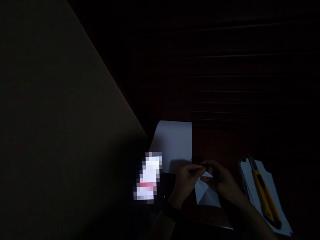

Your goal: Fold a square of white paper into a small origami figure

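Observation:
A small white sheet of paper (207, 196) with crossing crease lines is between my two hands over the dark table. My left hand (187, 180), with a dark band at the wrist, pinches the paper's top end between thumb and fingers. From the other side my right hand (218, 177) is closed on the same end, its fingertips close to the left ones. Dim light and the fingers hide the exact fold at the top. Beyond my left hand lies a larger white sheet (175, 142), a hand's shadow falling across its near edge.
A lit, pixelated screen (148, 176) glows left of my left hand. On the right, a yellow utility knife (265, 197) rests on a stack of white paper pieces (280, 208). A pale wall (57, 120) rises on the left; dark slatted wood (226, 72) stands behind.

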A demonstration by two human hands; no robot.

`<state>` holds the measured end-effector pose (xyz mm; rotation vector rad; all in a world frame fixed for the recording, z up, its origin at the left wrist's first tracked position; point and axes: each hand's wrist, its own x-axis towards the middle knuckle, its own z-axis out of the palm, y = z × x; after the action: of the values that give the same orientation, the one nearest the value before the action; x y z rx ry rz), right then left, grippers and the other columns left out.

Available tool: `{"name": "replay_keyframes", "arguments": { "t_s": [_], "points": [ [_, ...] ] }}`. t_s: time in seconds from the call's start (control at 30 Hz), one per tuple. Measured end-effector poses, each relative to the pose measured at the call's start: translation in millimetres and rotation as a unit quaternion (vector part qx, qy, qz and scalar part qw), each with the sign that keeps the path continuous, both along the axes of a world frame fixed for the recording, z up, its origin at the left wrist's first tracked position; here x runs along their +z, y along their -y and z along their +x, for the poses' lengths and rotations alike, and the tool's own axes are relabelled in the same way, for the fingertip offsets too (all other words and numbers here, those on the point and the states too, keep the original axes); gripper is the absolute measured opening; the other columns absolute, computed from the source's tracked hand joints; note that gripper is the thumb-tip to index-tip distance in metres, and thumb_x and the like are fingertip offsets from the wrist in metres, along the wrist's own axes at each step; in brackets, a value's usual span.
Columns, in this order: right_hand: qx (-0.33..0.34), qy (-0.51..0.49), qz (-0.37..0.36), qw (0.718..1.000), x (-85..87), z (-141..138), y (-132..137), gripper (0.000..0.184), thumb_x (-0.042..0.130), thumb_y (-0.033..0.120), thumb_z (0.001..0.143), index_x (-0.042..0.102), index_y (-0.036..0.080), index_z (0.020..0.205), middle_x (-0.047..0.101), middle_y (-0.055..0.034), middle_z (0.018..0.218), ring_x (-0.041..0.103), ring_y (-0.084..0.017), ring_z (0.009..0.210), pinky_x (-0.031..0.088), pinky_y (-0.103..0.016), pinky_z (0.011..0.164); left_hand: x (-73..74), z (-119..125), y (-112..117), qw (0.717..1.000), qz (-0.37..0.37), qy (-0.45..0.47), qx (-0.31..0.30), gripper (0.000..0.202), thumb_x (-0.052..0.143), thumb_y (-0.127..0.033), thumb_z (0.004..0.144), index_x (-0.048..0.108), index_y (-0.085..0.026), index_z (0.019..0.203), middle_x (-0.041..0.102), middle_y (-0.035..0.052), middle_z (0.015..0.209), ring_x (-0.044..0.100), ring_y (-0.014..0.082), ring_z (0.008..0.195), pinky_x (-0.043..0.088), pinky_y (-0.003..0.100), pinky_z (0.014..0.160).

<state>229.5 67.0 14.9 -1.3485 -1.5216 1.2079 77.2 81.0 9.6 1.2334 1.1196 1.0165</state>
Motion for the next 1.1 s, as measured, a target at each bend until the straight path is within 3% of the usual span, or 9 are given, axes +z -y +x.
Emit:
{"name": "replay_keyframes", "arguments": {
  "t_s": [0.27,0.43,0.67,0.8,0.93,1.1],
  "points": [
    [0.013,-0.014,-0.010,1.000,-1.4,-1,-2,0.041,0.069,0.023,0.069,0.056,0.024,0.108,0.063,-0.0028,0.093,0.058,-0.021,0.087,0.045,-0.031,0.077,-1.5,1,2,0.998,0.006,-0.052,0.015,0.025,0.062,-0.040,0.074,0.072,-0.017,0.079,0.070,0.0055,0.075,0.063,0.0186,0.068,0.046,0.024,0.059],
    [-0.022,-0.044,-0.022,0.999,-4.1,-1,-1,0.036,0.070,0.023,0.066,0.058,0.022,0.100,0.059,-0.0009,0.081,0.055,-0.017,0.074,0.045,-0.027,0.063,2.0,2,4,0.998,0.013,-0.065,-0.006,0.026,0.059,-0.040,0.077,0.071,-0.017,0.082,0.070,0.0054,0.079,0.063,0.0186,0.072,0.045,0.024,0.061],
    [-0.069,-0.061,-0.043,0.995,-7.9,10,-4,0.034,0.073,0.023,0.063,0.059,0.021,0.095,0.041,0.0060,0.063,0.041,-0.010,0.055,0.034,-0.020,0.047,3.6,-5,2,0.987,0.051,-0.132,-0.070,0.030,0.053,-0.041,0.081,0.070,-0.016,0.081,0.068,0.0036,0.074,0.060,0.0156,0.067,0.040,0.022,0.056],
    [-0.077,-0.053,-0.060,0.994,-4.0,16,-5,0.032,0.071,0.028,0.066,0.062,0.018,0.095,0.050,0.0032,0.065,0.046,-0.011,0.057,0.036,-0.022,0.049,3.3,-6,2,0.981,0.060,-0.162,-0.083,0.033,0.049,-0.039,0.083,0.068,-0.014,0.073,0.065,0.0025,0.066,0.057,0.0143,0.062,0.036,0.022,0.052],
    [-0.042,-0.056,-0.116,0.991,-6.0,17,-5,0.022,0.064,0.034,0.072,0.066,0.013,0.076,0.059,-0.0020,0.065,0.050,-0.013,0.056,0.037,-0.023,0.050,6.5,-5,4,0.978,0.073,-0.180,-0.071,0.032,0.048,-0.038,0.084,0.066,-0.015,0.070,0.063,0.0018,0.064,0.055,0.0131,0.060,0.034,0.022,0.052],
    [-0.058,-0.037,-0.118,0.991,-12.2,17,-5,0.028,0.064,0.040,0.072,0.064,0.013,0.066,0.058,-0.0007,0.057,0.047,-0.011,0.049,0.034,-0.022,0.046,4.9,-5,3,0.989,0.044,-0.105,-0.095,0.025,0.052,-0.036,0.081,0.066,-0.015,0.077,0.066,0.0035,0.073,0.059,0.0144,0.067,0.040,0.021,0.057]
  ]
}}
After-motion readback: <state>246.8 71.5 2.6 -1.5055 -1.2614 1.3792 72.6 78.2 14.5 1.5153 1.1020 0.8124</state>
